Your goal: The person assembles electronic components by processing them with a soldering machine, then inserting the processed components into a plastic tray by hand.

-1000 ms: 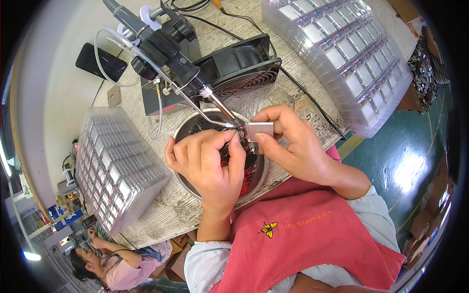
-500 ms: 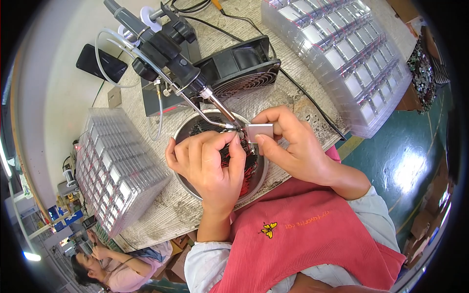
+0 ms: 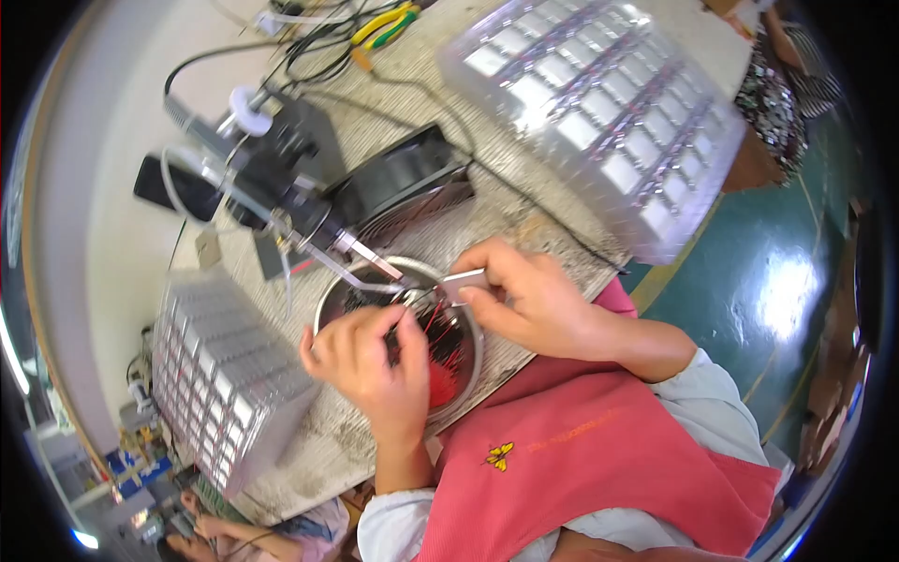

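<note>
Flat silver cell point(image 3: 464, 282) was gripped in the right hand point(image 3: 532, 302) above the right rim of the metal bowl point(image 3: 478, 356), near the soldering iron point(image 3: 307, 212). Left hand point(image 3: 379, 361) was blurred over the bowl's left side, fingers curled; whether anything was pinched couldn't be told. Bowl, red wires point(image 3: 443, 380) inside, was seated by the worktable's point(image 3: 314, 461) near edge.

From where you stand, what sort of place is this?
Likely an electronics assembly workshop: what looks like a soldering iron angles toward a metal bowl of red wires, and stacked clear trays hold rows of flat silver pieces.
</note>
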